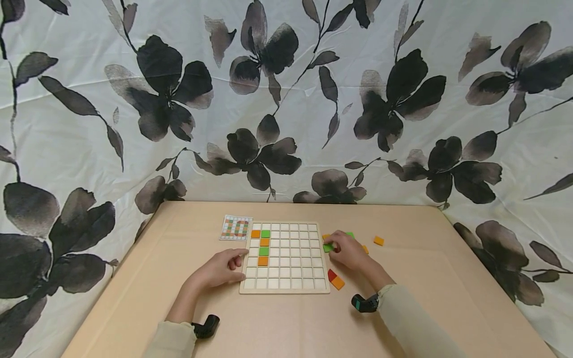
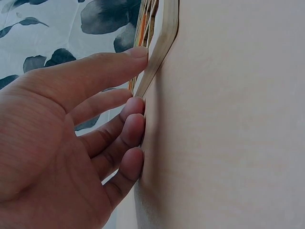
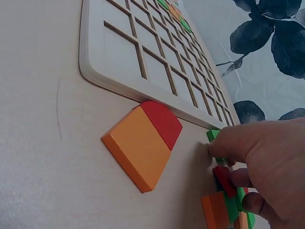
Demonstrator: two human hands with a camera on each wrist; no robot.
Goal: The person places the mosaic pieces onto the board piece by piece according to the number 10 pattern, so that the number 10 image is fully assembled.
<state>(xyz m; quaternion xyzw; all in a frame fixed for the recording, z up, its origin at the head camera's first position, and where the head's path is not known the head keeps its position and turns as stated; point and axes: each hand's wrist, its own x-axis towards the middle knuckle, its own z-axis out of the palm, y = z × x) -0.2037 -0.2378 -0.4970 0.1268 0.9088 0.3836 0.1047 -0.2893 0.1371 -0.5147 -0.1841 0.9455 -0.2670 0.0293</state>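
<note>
A pale wooden grid board [image 1: 284, 291] lies on the table; in its left columns sit an orange tile [image 1: 255, 233], a green tile [image 1: 265, 233] and several more. My left hand [image 1: 219, 268] is at the board's left edge. In the left wrist view its thumb [image 2: 109, 71] touches the board's rim [image 2: 162, 52] and the other fingertips rest by the table. To the right of the board, my right hand [image 1: 349, 251] pinches a green tile [image 1: 328, 247]. The right wrist view shows that green tile [image 3: 212, 135] partly hidden by the fingers.
A small pattern card [image 1: 236, 227] lies at the board's upper left. Loose red [image 3: 162, 124] and orange tiles [image 3: 138, 148] lie near its lower right corner. More tiles lie under and around my right hand, with one orange tile [image 1: 378, 240] farther right. Floral fabric hangs behind.
</note>
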